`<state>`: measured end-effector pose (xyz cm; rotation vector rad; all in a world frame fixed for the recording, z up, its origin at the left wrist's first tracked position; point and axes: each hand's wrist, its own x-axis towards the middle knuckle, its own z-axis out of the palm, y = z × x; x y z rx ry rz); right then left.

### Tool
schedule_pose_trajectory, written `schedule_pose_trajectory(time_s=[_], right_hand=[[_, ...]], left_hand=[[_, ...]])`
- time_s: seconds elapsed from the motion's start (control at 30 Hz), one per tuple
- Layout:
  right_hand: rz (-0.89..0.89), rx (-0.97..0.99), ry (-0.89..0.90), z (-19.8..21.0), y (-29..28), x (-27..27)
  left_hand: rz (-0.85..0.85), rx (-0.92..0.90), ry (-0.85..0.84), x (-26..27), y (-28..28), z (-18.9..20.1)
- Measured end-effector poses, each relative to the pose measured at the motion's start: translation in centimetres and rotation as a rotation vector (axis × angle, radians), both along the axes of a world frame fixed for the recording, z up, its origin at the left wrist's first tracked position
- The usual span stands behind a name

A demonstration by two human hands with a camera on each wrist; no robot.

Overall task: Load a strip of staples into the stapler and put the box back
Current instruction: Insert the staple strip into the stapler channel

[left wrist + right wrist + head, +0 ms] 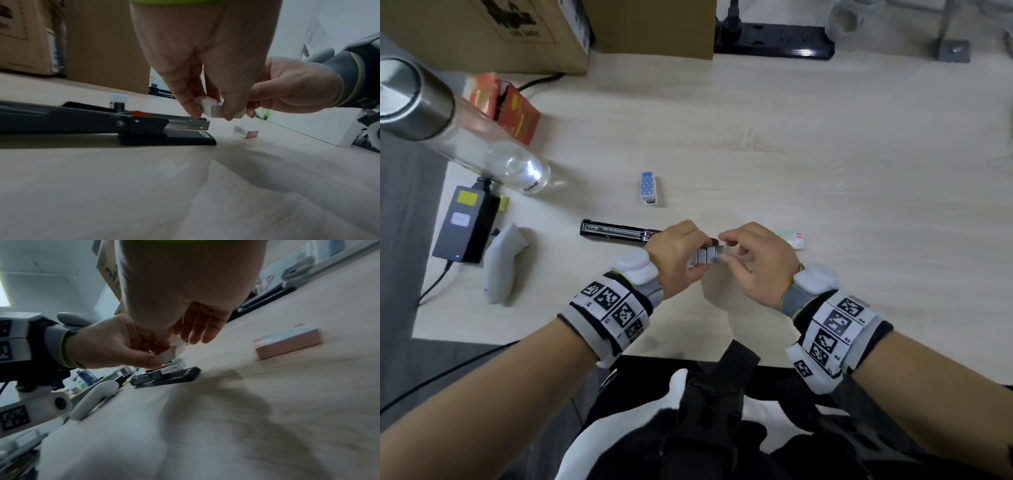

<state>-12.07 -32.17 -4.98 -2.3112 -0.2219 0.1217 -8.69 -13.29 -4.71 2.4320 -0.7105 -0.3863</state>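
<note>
**Both hands on the staples, stapler lying open on the desk**

Both hands are pinching the same silvery block of staple strips (707, 255) just above the pale wooden desk (825, 154). Left hand (678, 255) has it by thumb and fingertips at one end, right hand (755, 262) pinches the other end, so its long axis runs left-right between them.

Long black stapler (616, 232) sits just beyond the left hand, opened out flat with the metal channel facing up. Its long axis is roughly parallel to the desk's near edge; the end with the red bit is right beside the left knuckles.

Small flat staple box (287, 344), pinkish sides with a pale top, lies just beyond the right hand. A loose chunk of staples (246, 131) rests on the desk below the hands.

Small blue polka-dot mini stapler (648, 188) sits further back, mid-desk.
</note>
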Motion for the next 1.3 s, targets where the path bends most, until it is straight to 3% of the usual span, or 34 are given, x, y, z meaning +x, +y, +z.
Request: schedule_pose_trajectory(time_s=[0.2, 0.37, 0.6, 0.8, 0.93, 1.03, 1.13, 1.3], right_hand=[[0.118, -0.032, 0.018, -0.6, 3.4, -0.2], [0.038, -0.179, 0.004, -1.6, 3.3, 0.7], [0.116, -0.291, 0.212, -2.4, 3.8, 3.6], [0.01, -0.307, 0.18, -2.3, 2.2, 5.2], [0.034, -0.232, -0.001, -1.4, 2.7, 4.1], [0.11, -0.127, 0.05, -1.4, 4.1, 2.1], [0.162, -0.143, 0.131, -2.2, 5.2, 1.1], [0.117, -0.177, 0.15, -2.7, 4.8, 0.9]], left_hand=[[0.025, 0.052, 0.022, -1.0, 3.7, -0.6], [0.054, 0.103, 0.05, -1.5, 6.2, -1.8], [0.034, 0.079, 0.052, -0.1, 6.4, -2.1], [0.027, 0.06, 0.021, 1.1, 4.8, -2.3], [0.003, 0.055, 0.0, 1.3, 4.2, -2.7], [-0.042, 0.083, 0.006, 0.9, 4.4, -3.7], [-0.041, 0.069, 0.021, 0.6, 4.5, -4.0], [0.022, 0.046, 0.051, 0.4, 5.2, -4.3]])
